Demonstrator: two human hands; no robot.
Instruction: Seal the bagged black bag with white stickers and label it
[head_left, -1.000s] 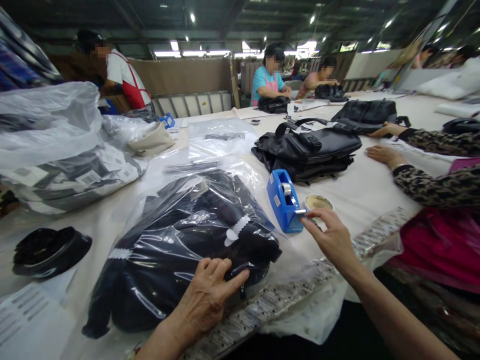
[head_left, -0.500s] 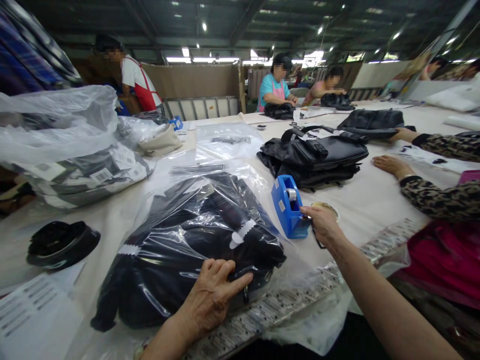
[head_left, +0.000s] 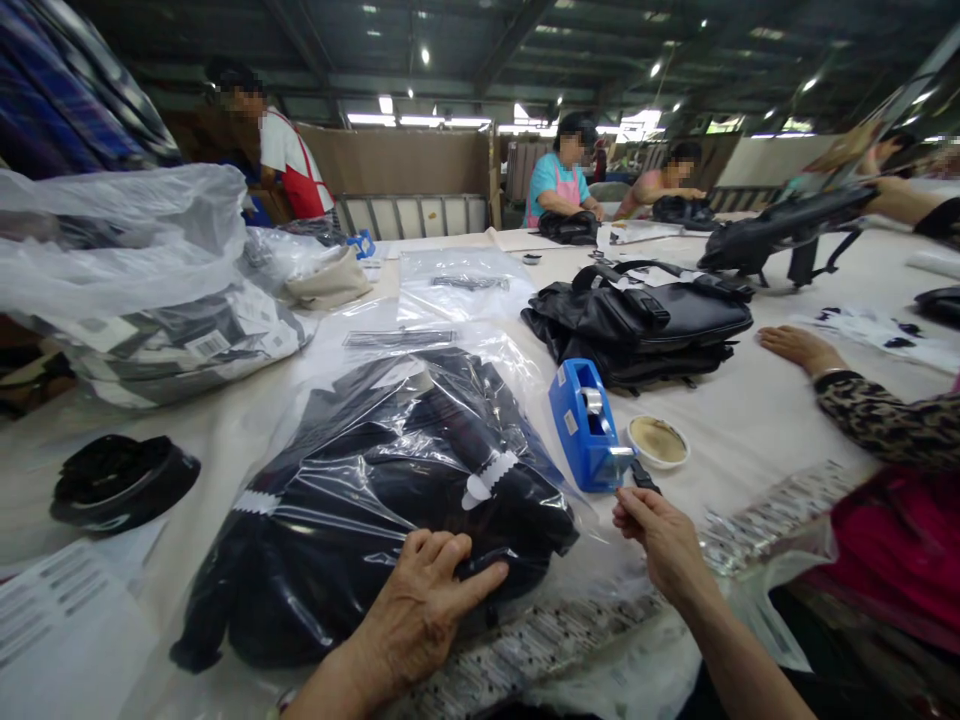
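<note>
Clear plastic crackles under my left hand [head_left: 420,610], which presses flat, fingers spread, on the bagged black garment [head_left: 375,500] near the surface's [head_left: 750,420] front edge. My right hand [head_left: 660,535] pinches together just below the blue tape dispenser [head_left: 589,425], apparently on a strip of tape too faint to make out. Keeping the bag flap pinned smooth would help the seal. Barcode labels show on the bagged stack [head_left: 187,345] at left; none is legible.
</note>
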